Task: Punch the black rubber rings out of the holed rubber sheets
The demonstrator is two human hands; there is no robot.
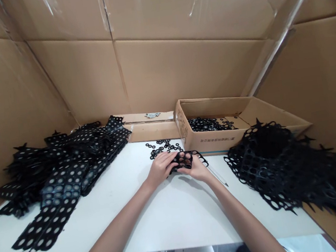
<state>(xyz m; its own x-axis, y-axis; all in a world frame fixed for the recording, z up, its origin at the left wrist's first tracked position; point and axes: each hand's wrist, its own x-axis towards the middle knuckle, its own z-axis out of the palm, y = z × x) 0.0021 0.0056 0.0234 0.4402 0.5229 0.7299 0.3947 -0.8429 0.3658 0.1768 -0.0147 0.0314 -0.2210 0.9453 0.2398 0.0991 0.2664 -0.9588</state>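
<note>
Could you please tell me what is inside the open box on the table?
Small black rings lie toward the left end of the box, with bare cardboard beside them. Its front wall and the rings hide whatever lies beneath.

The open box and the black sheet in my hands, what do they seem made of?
Open box: likely cardboard, matte brown, going by its flat walls and printed lettering. Black sheet: perhaps rubber or soft plastic, fairly dull; it's thin, and the similar pile at right drapes limply, though the look can't settle which.
</note>
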